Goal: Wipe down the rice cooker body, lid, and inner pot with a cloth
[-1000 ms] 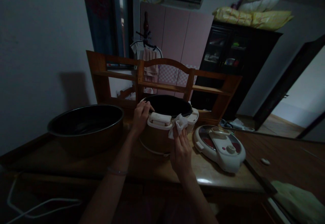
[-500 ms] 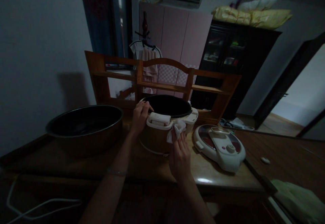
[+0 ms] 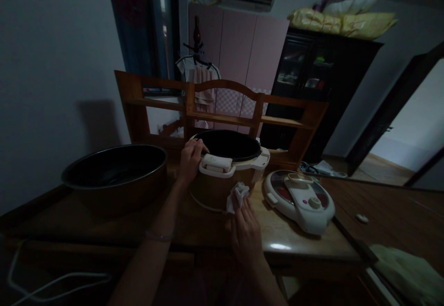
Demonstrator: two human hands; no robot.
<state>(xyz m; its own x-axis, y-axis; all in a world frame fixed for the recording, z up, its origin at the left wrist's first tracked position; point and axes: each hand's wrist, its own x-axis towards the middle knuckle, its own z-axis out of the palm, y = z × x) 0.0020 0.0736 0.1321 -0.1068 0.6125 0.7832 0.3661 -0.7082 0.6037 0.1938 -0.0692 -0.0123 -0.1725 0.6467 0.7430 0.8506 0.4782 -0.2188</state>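
An electric cooker [image 3: 212, 188] with a pale rim, a white handle and a dark interior stands on the wooden desk. My left hand [image 3: 191, 160] is closed over the left part of its rim, thumb side by the handle. A crumpled white tissue [image 3: 238, 195] is pinched in the fingers of my right hand [image 3: 247, 227], pressed to the lower front side of the cooker. Right of it lies the cooker's white lid [image 3: 301, 199], with a see-through panel and a knob. On the left sits a large round dark pot [image 3: 118, 186].
The desk [image 3: 312, 246] has a wooden shelf rack [image 3: 225, 119] along its back, behind the cooker. A white cord [image 3: 65, 276] hangs at lower left. A small pale object [image 3: 361, 218] lies on the brown surface at right, above a light green cloth [image 3: 405, 269].
My right hand has moved the tissue down the cooker's side, from beside the handle to near the base. My left hand stays on the rim.
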